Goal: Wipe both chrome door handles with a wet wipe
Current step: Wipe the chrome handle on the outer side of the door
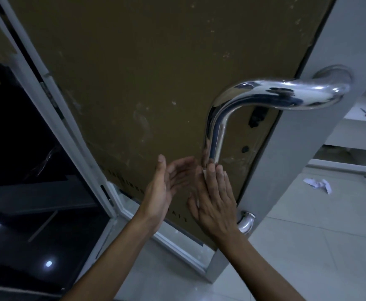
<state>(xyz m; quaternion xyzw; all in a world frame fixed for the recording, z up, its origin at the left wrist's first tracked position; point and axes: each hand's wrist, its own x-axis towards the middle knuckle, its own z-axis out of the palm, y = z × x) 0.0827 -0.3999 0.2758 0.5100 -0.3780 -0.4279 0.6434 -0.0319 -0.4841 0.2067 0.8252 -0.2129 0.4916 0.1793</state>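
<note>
Both bare forearms reach up and forward, converging. The left hand [162, 192] is open, palm turned toward the right, fingers [183, 168] loosely spread, thumb raised. Just beside those fingers, the right hand [214, 200] shows its back, fingers straight and together.

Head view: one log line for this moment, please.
stage: wiping chrome handle | right hand: flat on bar, white wipe beneath | left hand: open, beside bar | crumpled paper: on floor

The door handle [215, 135] stands on the door [134, 83], right of centre. Both hands meet at its lower stretch, left hand [166, 187] left of right hand [212, 196]. A crumpled wipe [318, 184] lies on the floor [308, 246], far right.
</note>
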